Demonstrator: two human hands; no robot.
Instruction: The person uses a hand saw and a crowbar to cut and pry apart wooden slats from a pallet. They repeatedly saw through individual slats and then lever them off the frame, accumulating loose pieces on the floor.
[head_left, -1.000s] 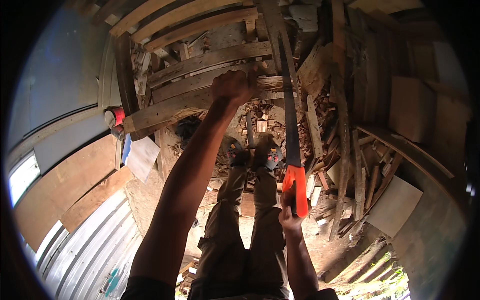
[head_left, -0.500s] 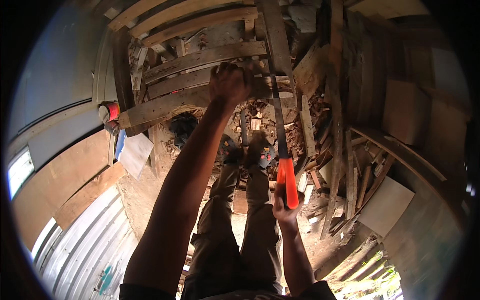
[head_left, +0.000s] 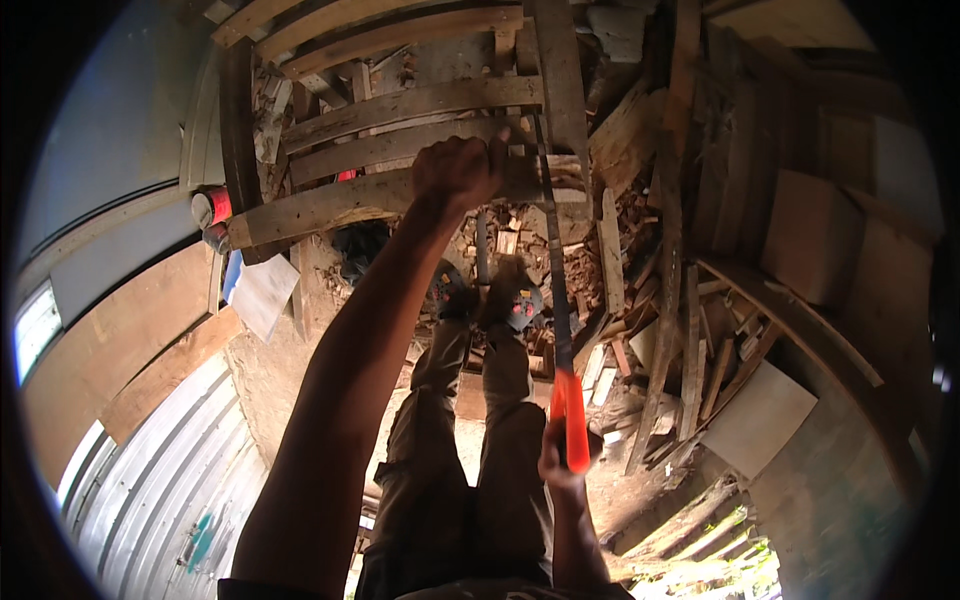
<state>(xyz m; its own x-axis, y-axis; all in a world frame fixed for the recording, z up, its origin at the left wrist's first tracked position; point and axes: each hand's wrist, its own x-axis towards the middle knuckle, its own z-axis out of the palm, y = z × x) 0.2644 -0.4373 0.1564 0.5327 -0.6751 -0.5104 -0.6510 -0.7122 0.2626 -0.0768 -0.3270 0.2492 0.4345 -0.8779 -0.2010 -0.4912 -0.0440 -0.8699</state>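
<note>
My right hand [head_left: 557,465] is closed round the orange handle of a handsaw [head_left: 570,425], low in the middle of the view. The long dark blade [head_left: 556,265] points away from me and crosses the right end of a wooden board [head_left: 330,206], where pale raw wood shows. That board is the nearest slat of a pallet-like wooden frame [head_left: 420,100]. On the same board rests my left hand [head_left: 458,172], fingers curled over it to the left of the blade, thumb toward the saw. Its fingertips are hidden.
Below the frame, wood chips and offcuts [head_left: 505,240] cover the ground around my shoes [head_left: 520,305]. Loose planks [head_left: 665,300] lean at the right, near a pale panel [head_left: 760,415]. A red can [head_left: 211,206] sits by the frame's left end. Corrugated metal sheet [head_left: 160,480] stands lower left.
My right hand has drawn the saw back toward me, so the handle is lower in the view. The left hand stays on the board, and the whole view has shifted slightly.
</note>
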